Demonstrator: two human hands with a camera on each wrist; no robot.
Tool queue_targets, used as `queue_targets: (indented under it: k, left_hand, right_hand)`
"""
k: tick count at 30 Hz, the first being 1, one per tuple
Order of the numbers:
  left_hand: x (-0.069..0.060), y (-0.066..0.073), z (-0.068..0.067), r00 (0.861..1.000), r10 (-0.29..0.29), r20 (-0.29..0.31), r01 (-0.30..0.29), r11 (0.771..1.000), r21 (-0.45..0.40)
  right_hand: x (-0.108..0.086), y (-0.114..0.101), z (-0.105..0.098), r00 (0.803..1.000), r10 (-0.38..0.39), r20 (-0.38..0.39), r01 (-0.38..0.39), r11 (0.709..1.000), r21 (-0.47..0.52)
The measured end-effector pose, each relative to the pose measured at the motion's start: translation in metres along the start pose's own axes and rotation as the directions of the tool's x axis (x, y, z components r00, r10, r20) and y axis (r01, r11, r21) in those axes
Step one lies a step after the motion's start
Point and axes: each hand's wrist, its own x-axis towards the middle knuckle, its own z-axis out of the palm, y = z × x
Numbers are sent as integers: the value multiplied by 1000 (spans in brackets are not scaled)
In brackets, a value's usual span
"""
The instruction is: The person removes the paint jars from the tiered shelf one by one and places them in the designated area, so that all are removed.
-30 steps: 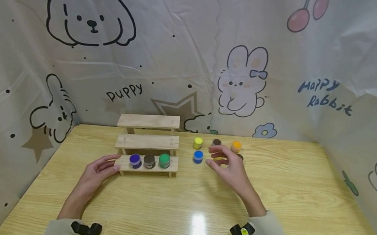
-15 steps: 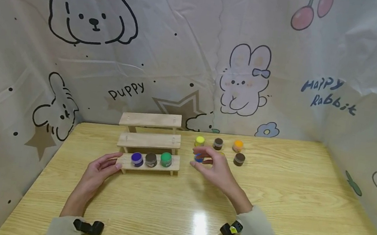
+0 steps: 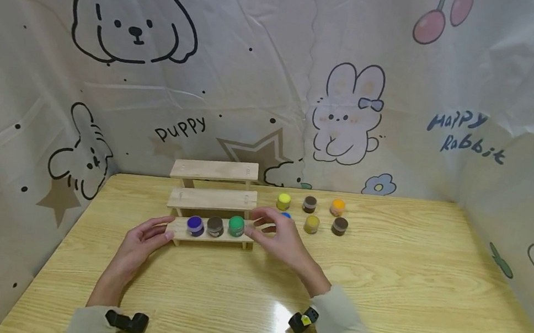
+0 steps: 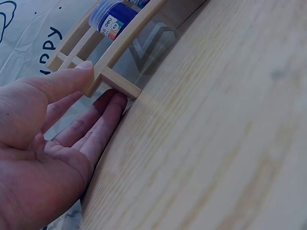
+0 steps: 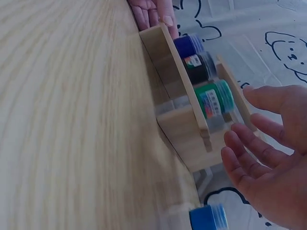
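A three-tier wooden stand (image 3: 213,200) carries a purple jar (image 3: 196,226), a dark jar (image 3: 215,227) and a green jar (image 3: 236,226) on its lowest shelf. At the left end of that shelf, the left hand (image 3: 138,239) holds the stand, thumb on the plank's edge and fingers by the leg, as the left wrist view shows with the hand (image 4: 53,143). Beside the green jar, the right hand (image 3: 283,238) hovers at the shelf's right end, fingers bent loosely and holding nothing; the right wrist view shows a gap between the hand (image 5: 273,153) and green jar (image 5: 211,99).
Right of the stand are a yellow jar (image 3: 284,201), two dark jars (image 3: 309,204) (image 3: 339,226), an orange jar (image 3: 337,207), a mustard jar (image 3: 311,225) and a blue jar (image 5: 204,218) partly behind the right hand. A patterned sheet (image 3: 258,76) rises behind the table.
The right hand has moved left from the loose jars, past the blue one, to the stand's right end, uncovering the mustard and a dark jar. The left hand has stayed at the stand.
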Motion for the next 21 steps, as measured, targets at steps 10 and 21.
queue_targets:
  k: [10, 21]
  left_hand:
    - [0, 1, 0, 1000, -13, -6, 13, 1000, 6]
    - [1, 0, 1, 1000, -5, -4, 5, 1000, -2]
  right_hand:
    - [8, -3, 18, 1000, -6, 19, 7, 1000, -17]
    - [12, -9, 24, 1000, 5, 31, -4, 999, -42]
